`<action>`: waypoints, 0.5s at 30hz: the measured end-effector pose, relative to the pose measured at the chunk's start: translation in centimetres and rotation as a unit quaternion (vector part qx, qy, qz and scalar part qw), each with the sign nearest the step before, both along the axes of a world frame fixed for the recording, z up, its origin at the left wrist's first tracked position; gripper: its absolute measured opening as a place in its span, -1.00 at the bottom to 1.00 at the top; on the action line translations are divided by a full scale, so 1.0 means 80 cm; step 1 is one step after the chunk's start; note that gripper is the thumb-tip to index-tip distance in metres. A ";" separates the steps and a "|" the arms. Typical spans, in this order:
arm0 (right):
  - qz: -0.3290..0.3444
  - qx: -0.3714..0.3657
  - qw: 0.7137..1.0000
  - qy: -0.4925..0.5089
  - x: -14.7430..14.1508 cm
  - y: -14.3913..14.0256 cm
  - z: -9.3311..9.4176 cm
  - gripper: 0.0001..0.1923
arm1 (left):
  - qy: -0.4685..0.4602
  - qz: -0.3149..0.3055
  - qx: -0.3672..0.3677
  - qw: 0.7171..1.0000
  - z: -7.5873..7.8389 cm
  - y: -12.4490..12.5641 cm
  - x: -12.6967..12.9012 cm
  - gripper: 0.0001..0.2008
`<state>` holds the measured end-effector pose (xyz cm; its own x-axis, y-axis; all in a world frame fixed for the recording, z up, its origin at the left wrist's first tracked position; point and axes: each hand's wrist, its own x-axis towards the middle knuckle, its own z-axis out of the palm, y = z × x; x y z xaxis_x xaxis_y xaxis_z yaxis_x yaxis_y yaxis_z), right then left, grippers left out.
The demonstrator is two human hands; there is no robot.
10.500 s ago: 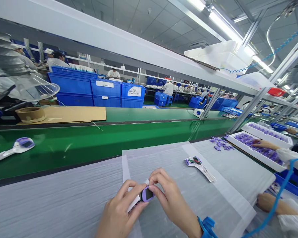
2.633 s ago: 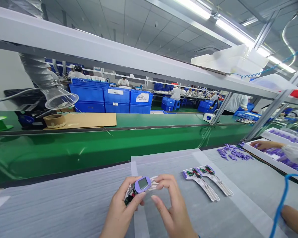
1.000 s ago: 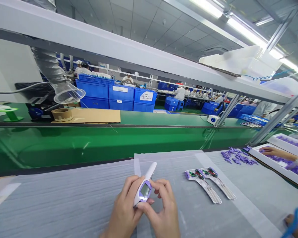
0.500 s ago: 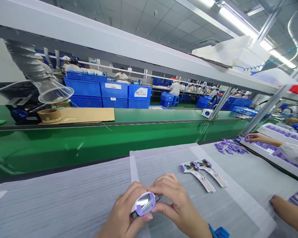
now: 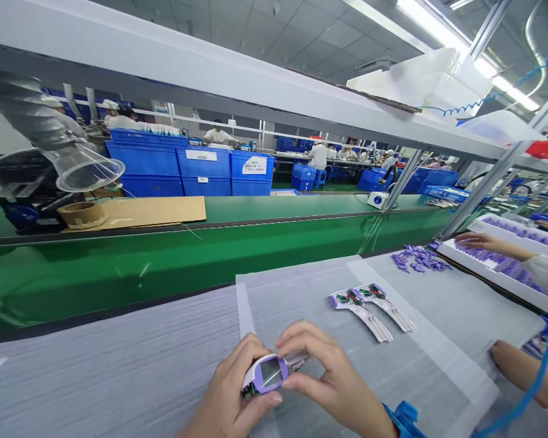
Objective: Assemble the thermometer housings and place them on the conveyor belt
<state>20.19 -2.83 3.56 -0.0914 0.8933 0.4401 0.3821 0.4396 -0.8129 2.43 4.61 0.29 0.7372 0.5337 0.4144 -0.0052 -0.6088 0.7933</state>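
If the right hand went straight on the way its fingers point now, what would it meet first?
The right hand points leftward at the purple-and-white device, which its fingers already touch. Beyond it lies the left hand, holding the same device.

Scene brightly lit by ceiling tube lights (image 5: 442, 36) at 1 o'clock; glare seen there. Wide-angle bending w/ slight blur noted at edges; shadows soft.

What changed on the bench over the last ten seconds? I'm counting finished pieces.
A second open unit now lies beside the first on the foam sheet; ten seconds ago only one lay there. A device on the green belt is gone. Left hand and right hand still hold a purple-screened device.
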 end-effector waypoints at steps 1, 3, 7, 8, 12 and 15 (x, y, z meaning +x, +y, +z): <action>-0.002 0.002 1.000 0.002 0.000 0.000 0.001 -0.83 | 0.007 -0.002 0.003 1.000 0.001 0.000 0.000 -0.73; -0.012 0.007 1.000 -0.006 -0.003 0.000 0.001 -0.92 | 0.014 -0.007 0.014 1.000 0.002 0.001 0.000 -0.77; -0.034 0.043 0.998 -0.030 -0.012 0.003 0.000 -0.90 | 0.019 0.004 0.028 0.999 0.001 0.001 -0.001 -0.82; -0.044 0.053 0.997 -0.033 -0.014 0.003 -0.001 -0.90 | 0.023 0.014 0.026 0.999 0.001 0.001 -0.001 -0.84; -0.080 0.051 0.995 -0.020 -0.014 0.002 -0.005 -0.95 | 0.033 0.042 0.005 0.999 0.004 -0.003 0.002 -0.86; -0.075 0.021 0.996 -0.051 -0.007 0.002 -0.011 -0.68 | 0.025 0.053 -0.050 0.997 0.007 -0.008 0.006 -0.80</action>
<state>19.61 -2.70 2.70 -0.0037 0.8811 0.4729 0.5251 0.4042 -0.7489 2.93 4.00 0.83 0.6920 0.6475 0.3193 0.0960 -0.5208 0.8483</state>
